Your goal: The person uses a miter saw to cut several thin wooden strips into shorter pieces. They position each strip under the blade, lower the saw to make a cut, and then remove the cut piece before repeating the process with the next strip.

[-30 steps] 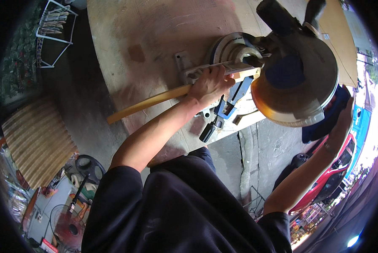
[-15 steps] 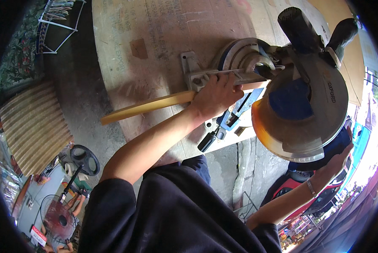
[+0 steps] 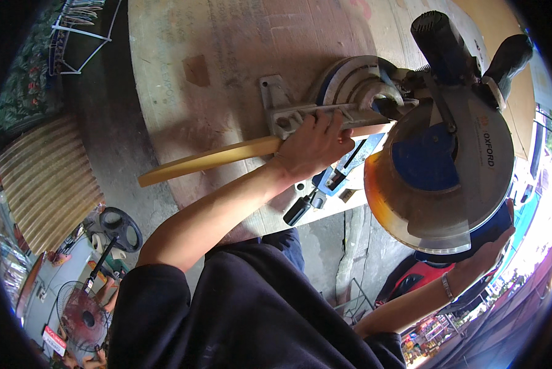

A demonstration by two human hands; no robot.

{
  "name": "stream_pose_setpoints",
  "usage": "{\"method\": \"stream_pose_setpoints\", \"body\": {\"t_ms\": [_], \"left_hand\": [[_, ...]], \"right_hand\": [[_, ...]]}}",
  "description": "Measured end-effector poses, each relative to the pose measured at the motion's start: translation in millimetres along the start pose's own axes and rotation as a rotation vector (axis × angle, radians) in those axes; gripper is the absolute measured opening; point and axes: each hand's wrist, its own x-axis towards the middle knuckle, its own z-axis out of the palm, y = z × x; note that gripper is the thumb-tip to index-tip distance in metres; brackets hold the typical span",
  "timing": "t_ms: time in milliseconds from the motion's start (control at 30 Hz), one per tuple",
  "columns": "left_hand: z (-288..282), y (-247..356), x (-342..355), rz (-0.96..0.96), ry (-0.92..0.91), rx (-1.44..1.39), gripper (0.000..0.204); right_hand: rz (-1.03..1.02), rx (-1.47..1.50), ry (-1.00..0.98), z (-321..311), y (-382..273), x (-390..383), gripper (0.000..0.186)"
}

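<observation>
My left hand (image 3: 316, 146) presses a long strip of wood (image 3: 211, 160) against the metal fence (image 3: 297, 117) of a miter saw (image 3: 482, 169). Its fingers reach over the top of the fence, with the thumb along the wood. The strip's left end sticks out past the table edge; its right end runs toward the saw blade, under the raised head. My right hand (image 3: 490, 253) grips the saw's handle at the near right of the head, its fingers partly hidden behind the dark blue housing. A see-through guard covers the lower blade, orange light showing at its left rim.
The saw stands on a wooden table (image 3: 190, 117). A black-handled clamp (image 3: 297, 210) juts toward me below the fence. At the left are a corrugated sheet (image 3: 48, 184), a standing fan (image 3: 85, 317) and a drying rack (image 3: 82, 37). Part of a person shows behind the fan.
The saw head has risen a little toward me, with my right hand still on it. My left hand keeps its place on the strip; the whole view has shifted slightly.
</observation>
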Motion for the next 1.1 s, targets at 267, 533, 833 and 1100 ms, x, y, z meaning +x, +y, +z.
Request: {"method": "stream_pose_setpoints", "body": {"t_ms": [267, 533, 833, 1100], "left_hand": [[3.5, 0.2, -2.4, 0.002, 0.017, 0.044, 0.020], [-1.1, 0.9, -0.2, -0.007, 0.009, 0.001, 0.027], [3.4, 1.2, -2.5, -0.015, 0.055, 0.025, 0.024], [0.5, 2.4, -2.4, -0.004, 0.034, 0.054, 0.022]], "right_hand": [[-0.020, -0.056, 0.003, 7.1, -7.8, -4.3, 0.061], [-0.093, -0.099, 0.007, -2.6, 7.3, -10.7, 0.059], [-0.030, -0.044, 0.073, 2.6, 10.3, -27.9, 0.056], [-0.161, -0.302, 0.120, 12.5, 6.9, -47.5, 0.063]]}}
